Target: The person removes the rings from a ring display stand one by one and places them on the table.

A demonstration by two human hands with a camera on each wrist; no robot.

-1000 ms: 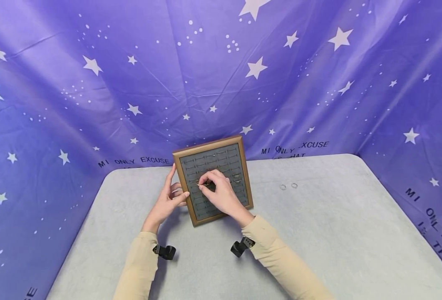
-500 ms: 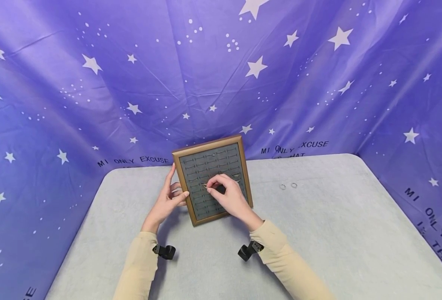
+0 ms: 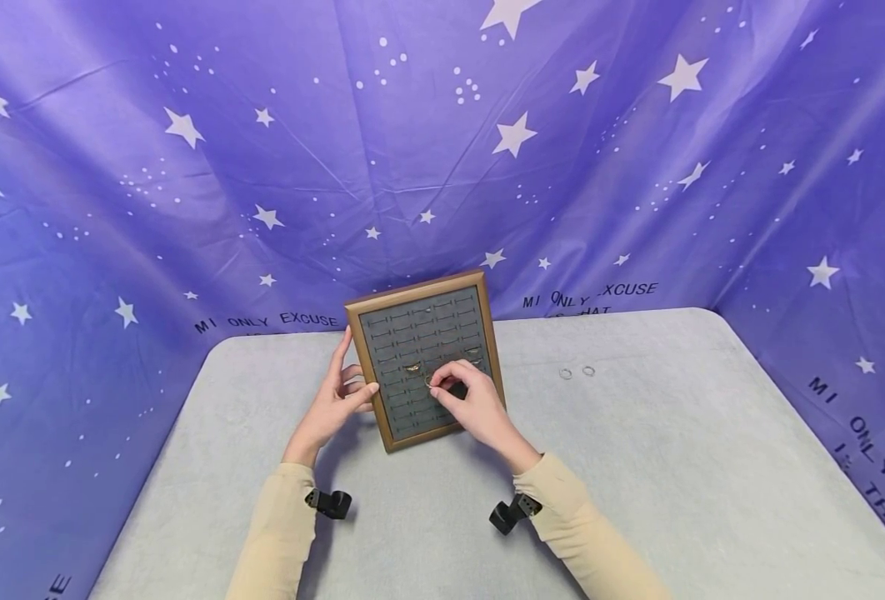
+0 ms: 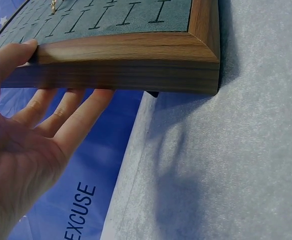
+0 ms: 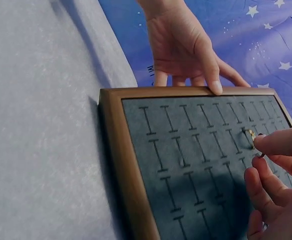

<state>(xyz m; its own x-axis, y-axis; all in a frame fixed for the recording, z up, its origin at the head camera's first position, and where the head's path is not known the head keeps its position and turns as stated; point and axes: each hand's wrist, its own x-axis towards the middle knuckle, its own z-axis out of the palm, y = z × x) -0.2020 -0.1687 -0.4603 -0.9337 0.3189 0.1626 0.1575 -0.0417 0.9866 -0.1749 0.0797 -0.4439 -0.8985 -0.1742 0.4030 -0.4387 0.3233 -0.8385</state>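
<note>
This looks like a small set made for filming, not a real room. A purple cloth (image 3: 442,167) with white stars and printed words hangs all around as the walls. In front of it stands a desk (image 3: 637,467) with a soft grey cover. A wooden ring tray (image 3: 422,360) and two loose rings (image 3: 577,372) lie on it.

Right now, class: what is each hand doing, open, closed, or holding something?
Left hand: open, straight fingers steadying the wooden ring tray by its edge.
Right hand: fingertips pinching a small ring over the tray.
</note>
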